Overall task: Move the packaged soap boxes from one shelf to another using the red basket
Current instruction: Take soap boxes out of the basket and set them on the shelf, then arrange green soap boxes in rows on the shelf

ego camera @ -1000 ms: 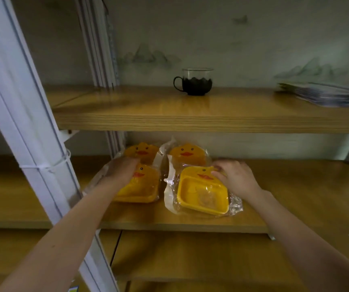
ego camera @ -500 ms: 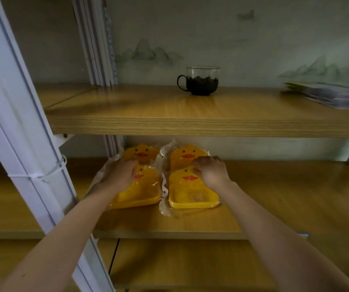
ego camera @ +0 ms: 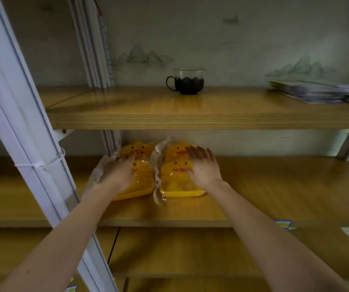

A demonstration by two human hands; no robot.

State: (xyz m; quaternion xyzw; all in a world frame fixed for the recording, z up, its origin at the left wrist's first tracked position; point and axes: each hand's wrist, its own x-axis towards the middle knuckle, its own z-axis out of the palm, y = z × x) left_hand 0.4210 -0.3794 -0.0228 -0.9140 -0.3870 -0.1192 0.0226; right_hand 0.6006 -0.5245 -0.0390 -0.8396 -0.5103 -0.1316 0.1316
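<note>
Four wrapped yellow duck soap boxes, two by two on the middle shelf [ego camera: 274,186]. Left hand [ego camera: 119,174] palm-down on the front-left soap box [ego camera: 143,183], fingers laid out almost straight, tips reaching the back-left soap box [ego camera: 136,148]. Right hand [ego camera: 204,167] likewise unclenched, fingers straight and spread along the right flank of the front-right soap box [ego camera: 174,179], tips level with the back-right soap box [ego camera: 176,150], thumb close to the front duck's beak. Nothing gripped on either side; actual contact on the right hard to tell through blur.

Probably squaring up a set already placed. Press inward from both outer flanks with flat palms rather than fingertips, closing the wrap-filled gap between the thumbs. Bear on the firm trays below the palms, not on the loose film, to avoid skating plastic over box. Ease the front pair toward the fingertips, snug against the rear pair. Mind the white upright post [ego camera: 22,123] just outside the left wrist. No red basket in view.
</note>
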